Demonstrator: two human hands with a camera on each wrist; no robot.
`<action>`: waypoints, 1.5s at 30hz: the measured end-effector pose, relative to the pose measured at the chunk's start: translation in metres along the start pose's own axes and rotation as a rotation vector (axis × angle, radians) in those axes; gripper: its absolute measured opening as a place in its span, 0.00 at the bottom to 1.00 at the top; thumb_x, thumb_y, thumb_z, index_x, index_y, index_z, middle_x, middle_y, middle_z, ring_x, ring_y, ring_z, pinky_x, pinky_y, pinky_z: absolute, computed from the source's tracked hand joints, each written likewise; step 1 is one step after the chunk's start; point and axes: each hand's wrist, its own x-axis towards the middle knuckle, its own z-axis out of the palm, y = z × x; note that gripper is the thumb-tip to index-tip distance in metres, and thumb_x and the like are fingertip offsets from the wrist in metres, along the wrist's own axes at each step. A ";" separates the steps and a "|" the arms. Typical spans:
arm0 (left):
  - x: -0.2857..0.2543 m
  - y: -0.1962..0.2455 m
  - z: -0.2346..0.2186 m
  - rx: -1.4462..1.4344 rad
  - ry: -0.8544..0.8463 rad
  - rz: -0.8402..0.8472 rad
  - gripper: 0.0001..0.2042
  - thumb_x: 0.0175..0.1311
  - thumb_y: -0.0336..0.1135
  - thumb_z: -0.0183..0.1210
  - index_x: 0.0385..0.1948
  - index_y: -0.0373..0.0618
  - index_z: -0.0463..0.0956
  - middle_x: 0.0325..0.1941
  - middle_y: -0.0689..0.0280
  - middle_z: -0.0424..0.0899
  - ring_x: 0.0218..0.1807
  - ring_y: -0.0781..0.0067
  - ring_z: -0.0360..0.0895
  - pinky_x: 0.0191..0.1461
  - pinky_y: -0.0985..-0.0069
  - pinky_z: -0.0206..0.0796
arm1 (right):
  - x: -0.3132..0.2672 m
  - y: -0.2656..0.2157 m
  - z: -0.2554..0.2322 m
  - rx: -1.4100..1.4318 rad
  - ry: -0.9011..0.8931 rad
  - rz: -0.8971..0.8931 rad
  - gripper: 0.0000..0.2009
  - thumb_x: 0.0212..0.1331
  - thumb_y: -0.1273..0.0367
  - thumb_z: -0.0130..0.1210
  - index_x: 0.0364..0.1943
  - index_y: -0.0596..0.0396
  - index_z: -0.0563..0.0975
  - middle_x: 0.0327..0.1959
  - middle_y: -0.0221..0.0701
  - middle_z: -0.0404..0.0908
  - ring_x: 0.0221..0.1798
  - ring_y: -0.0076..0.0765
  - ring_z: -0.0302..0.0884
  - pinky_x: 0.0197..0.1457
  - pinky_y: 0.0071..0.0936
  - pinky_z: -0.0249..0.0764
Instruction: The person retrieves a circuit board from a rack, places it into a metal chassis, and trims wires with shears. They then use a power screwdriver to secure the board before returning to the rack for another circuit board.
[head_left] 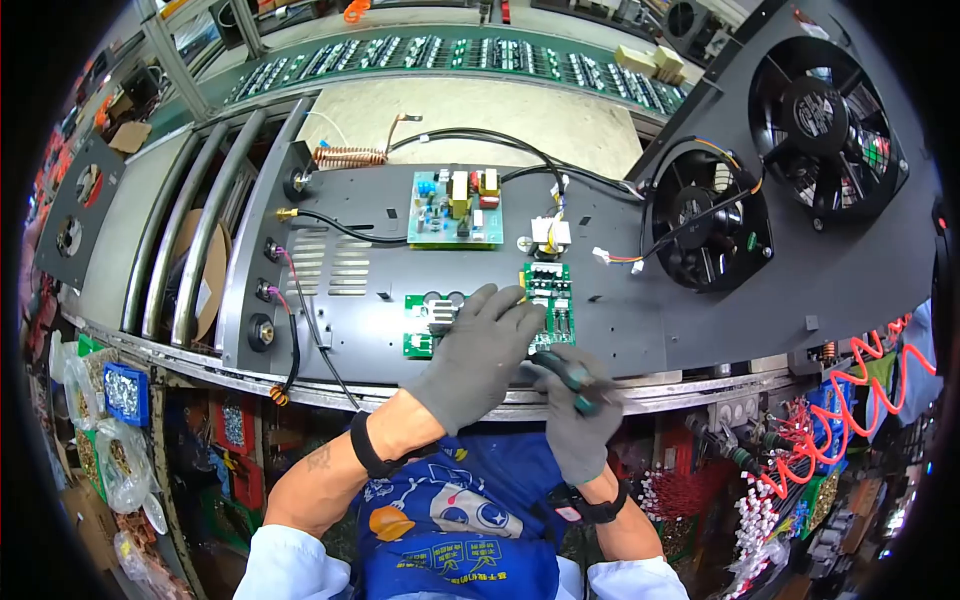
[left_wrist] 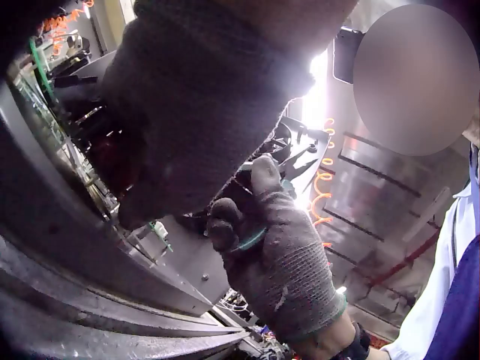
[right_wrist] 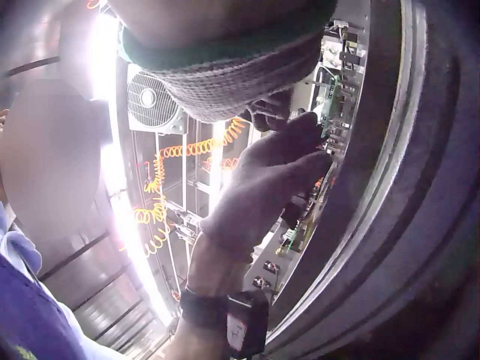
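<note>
My gloved left hand [head_left: 475, 350] rests over two small green circuit boards, hiding parts of both. Its outstretched fingers [right_wrist: 300, 139] reach down to the boards in the right wrist view. The left board [head_left: 417, 340] shows beside my palm, and the right board [head_left: 562, 315] beyond my fingertips. My gloved right hand [head_left: 583, 420] grips a black-and-green handled tool [head_left: 575, 380], blurred in the head view, its tip end hidden by the left hand. Its curled fingers [left_wrist: 225, 225] show in the left wrist view. All of this is at the front edge of a grey metal panel [head_left: 620, 335].
A larger circuit board [head_left: 455, 210] is mounted farther back on the panel. Two black fans [head_left: 705, 215] stand at the right with loose wires. Metal rollers [head_left: 210, 230] lie at the left. A red coiled hose [head_left: 850, 420] hangs at right. Behind runs a green conveyor [head_left: 440, 60] with several boards.
</note>
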 end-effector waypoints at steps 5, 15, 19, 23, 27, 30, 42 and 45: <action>-0.001 0.000 0.001 -0.013 0.022 -0.004 0.24 0.53 0.20 0.59 0.56 0.38 0.72 0.55 0.57 0.80 0.66 0.52 0.71 0.73 0.53 0.59 | -0.002 -0.009 0.001 0.068 -0.011 0.089 0.14 0.64 0.75 0.66 0.52 0.62 0.81 0.44 0.36 0.86 0.44 0.29 0.84 0.49 0.26 0.79; -0.002 -0.001 0.004 -0.022 0.072 -0.002 0.23 0.53 0.20 0.59 0.55 0.38 0.73 0.54 0.56 0.81 0.64 0.51 0.72 0.71 0.52 0.61 | -0.004 -0.001 -0.002 -0.067 -0.059 0.062 0.12 0.66 0.72 0.65 0.51 0.60 0.82 0.42 0.37 0.86 0.42 0.28 0.83 0.47 0.26 0.79; -0.001 -0.002 0.003 -0.043 0.047 -0.014 0.24 0.52 0.20 0.59 0.55 0.39 0.74 0.54 0.56 0.80 0.62 0.49 0.73 0.69 0.54 0.64 | -0.001 -0.019 -0.004 0.028 -0.064 -0.057 0.14 0.67 0.71 0.65 0.53 0.60 0.80 0.43 0.37 0.85 0.40 0.27 0.83 0.41 0.26 0.80; -0.001 -0.001 0.001 -0.050 0.100 0.005 0.21 0.52 0.20 0.59 0.52 0.38 0.74 0.51 0.55 0.80 0.58 0.48 0.74 0.64 0.57 0.66 | -0.001 -0.003 0.001 0.061 -0.064 -0.042 0.16 0.67 0.69 0.65 0.54 0.61 0.78 0.45 0.42 0.85 0.38 0.29 0.85 0.39 0.26 0.83; -0.009 -0.002 0.007 -0.037 0.099 -0.007 0.22 0.51 0.22 0.61 0.52 0.37 0.74 0.52 0.56 0.80 0.58 0.49 0.74 0.64 0.57 0.66 | 0.001 -0.031 -0.002 0.099 -0.050 -0.078 0.15 0.68 0.69 0.64 0.54 0.62 0.79 0.45 0.41 0.85 0.37 0.29 0.85 0.40 0.25 0.82; -0.002 -0.001 0.002 -0.059 0.112 -0.002 0.22 0.51 0.22 0.60 0.52 0.37 0.74 0.52 0.55 0.80 0.58 0.49 0.74 0.63 0.57 0.66 | 0.004 -0.012 0.003 -0.032 -0.059 -0.130 0.15 0.69 0.69 0.63 0.54 0.63 0.79 0.44 0.38 0.84 0.37 0.28 0.84 0.42 0.24 0.81; -0.005 -0.003 0.006 0.086 0.026 0.039 0.20 0.55 0.24 0.59 0.53 0.41 0.77 0.56 0.56 0.80 0.68 0.51 0.70 0.75 0.53 0.59 | -0.039 -0.049 -0.034 0.411 -0.491 0.894 0.17 0.73 0.67 0.51 0.57 0.66 0.74 0.47 0.41 0.86 0.37 0.30 0.85 0.42 0.24 0.82; -0.003 -0.002 0.003 0.082 -0.010 0.028 0.20 0.54 0.25 0.60 0.52 0.42 0.77 0.57 0.54 0.79 0.68 0.50 0.70 0.75 0.52 0.58 | -0.050 -0.037 -0.037 0.422 -0.663 1.005 0.17 0.73 0.65 0.52 0.56 0.64 0.74 0.47 0.39 0.86 0.38 0.28 0.85 0.42 0.24 0.80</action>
